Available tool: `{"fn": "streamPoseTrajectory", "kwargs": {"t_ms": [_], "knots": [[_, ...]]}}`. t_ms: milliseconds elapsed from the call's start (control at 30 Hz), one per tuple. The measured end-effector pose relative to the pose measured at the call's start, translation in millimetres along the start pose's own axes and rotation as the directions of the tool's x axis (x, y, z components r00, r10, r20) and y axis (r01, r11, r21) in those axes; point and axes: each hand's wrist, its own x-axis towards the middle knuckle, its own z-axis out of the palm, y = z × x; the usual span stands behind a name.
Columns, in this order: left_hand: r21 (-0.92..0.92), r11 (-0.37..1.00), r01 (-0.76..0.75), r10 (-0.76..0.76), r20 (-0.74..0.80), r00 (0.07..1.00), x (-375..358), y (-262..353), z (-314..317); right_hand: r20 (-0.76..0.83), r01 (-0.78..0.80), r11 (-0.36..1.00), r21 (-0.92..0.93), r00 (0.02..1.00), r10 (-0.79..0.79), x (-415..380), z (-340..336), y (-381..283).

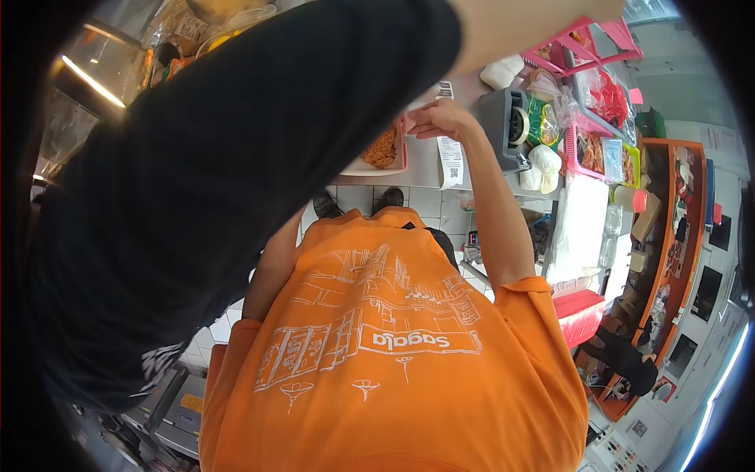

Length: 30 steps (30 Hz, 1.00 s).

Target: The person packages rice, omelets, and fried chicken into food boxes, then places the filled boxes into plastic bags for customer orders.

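My right hand (442, 119) reaches in over the metal counter, fingers stretched toward the left. Its fingertips are right at the rim of a pale, red-edged tray (404, 161). Crumbed, orange-brown fried food (381, 151) lies in that tray. A long printed receipt (451, 169) with a QR code runs under my right hand and hangs over the counter's front edge. Of my left side only the forearm shows; a co-worker's black sleeve (236, 134) hides the hand and much of the tray.
The co-worker's bare forearm (527, 27) crosses above the counter. Right of my hand stand a grey tape dispenser (503, 130), white knotted bags (541, 169) and pink baskets (583, 149) of packets. Farther right are an orange shelf (668, 236) and another person (625, 362).
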Motion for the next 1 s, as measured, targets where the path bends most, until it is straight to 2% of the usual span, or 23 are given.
{"fn": "streamPoseTrajectory", "kwargs": {"t_ms": [33, 67, 133, 267, 300, 400, 433, 467, 500, 533, 567, 667, 767, 800, 867, 933, 1000], "knots": [[-0.002, 1.000, -0.010, 0.010, -0.008, 1.000, -2, 1, -3, 0.026, 0.003, 1.000, -0.013, 1.000, -0.003, 3, -1, 9], [-0.012, 1.000, -0.017, 0.017, -0.010, 1.000, -3, 5, -4, -0.036, 0.052, 0.998, 0.021, 0.998, -0.051, 6, 4, 23], [-0.024, 0.999, -0.032, 0.032, -0.011, 0.999, -6, 8, -5, -0.121, 0.072, 0.994, -0.087, 0.989, -0.083, 13, 13, 44], [-0.037, 0.998, -0.055, 0.054, -0.018, 0.998, -12, 8, -4, -0.212, 0.030, 0.995, 0.095, 0.977, -0.009, -8, 20, 47], [-0.039, 0.998, -0.059, 0.058, -0.018, 0.998, -14, 10, -3, -0.210, 0.073, 0.985, 0.153, 0.977, -0.039, -9, 15, 54], [-0.046, 0.995, -0.093, 0.092, -0.024, 0.995, -19, 16, -2, -0.197, 0.148, 0.978, 0.147, 0.973, -0.117, -17, 2, 62], [-0.044, 0.993, -0.108, 0.106, -0.027, 0.994, -20, 17, -1, -0.247, 0.124, 0.989, 0.080, 0.964, -0.101, -20, -5, 62], [-0.045, 0.991, -0.122, 0.121, -0.030, 0.992, -20, 20, 1, -0.456, 0.204, 0.972, -0.115, 0.859, -0.234, -28, -8, 61], [-0.044, 0.990, -0.135, 0.134, -0.034, 0.990, -20, 22, 1, -0.607, 0.227, 0.920, -0.321, 0.696, -0.383, -36, -7, 60], [-0.045, 0.988, -0.147, 0.146, -0.038, 0.989, -21, 25, 3, -0.687, 0.190, 0.837, -0.513, 0.494, -0.533, -40, -6, 61], [-0.042, 0.986, -0.161, 0.159, -0.045, 0.986, -22, 27, 4, -0.539, 0.261, 0.556, -0.789, 0.140, -0.831, -32, -7, 62], [-0.044, 0.974, -0.222, 0.218, -0.088, 0.972, -26, 30, 12, -0.293, 0.355, 0.286, -0.890, 0.035, -0.956, -22, 8, 37], [-0.042, 0.943, -0.331, 0.318, -0.187, 0.930, -23, 31, 25, -0.503, 0.314, 0.696, -0.646, 0.510, -0.698, -37, 35, 69], [-0.048, 0.932, -0.360, 0.341, -0.232, 0.911, -25, 30, 31, -0.471, 0.258, 0.727, -0.637, 0.617, -0.631, -54, 47, 81], [-0.119, 0.932, -0.344, 0.307, -0.249, 0.918, -32, 21, 48, -0.497, 0.436, 0.832, -0.342, 0.668, -0.554, -40, 70, 121], [-0.277, 0.946, -0.166, 0.139, -0.112, 0.984, -42, 2, 66, -0.504, 0.571, 0.811, -0.127, 0.667, -0.549, -50, 93, 128], [-0.363, 0.928, -0.082, 0.090, 0.006, 0.996, -49, -4, 65, -0.415, 0.596, 0.782, -0.184, 0.674, -0.611, -64, 97, 117]]}}
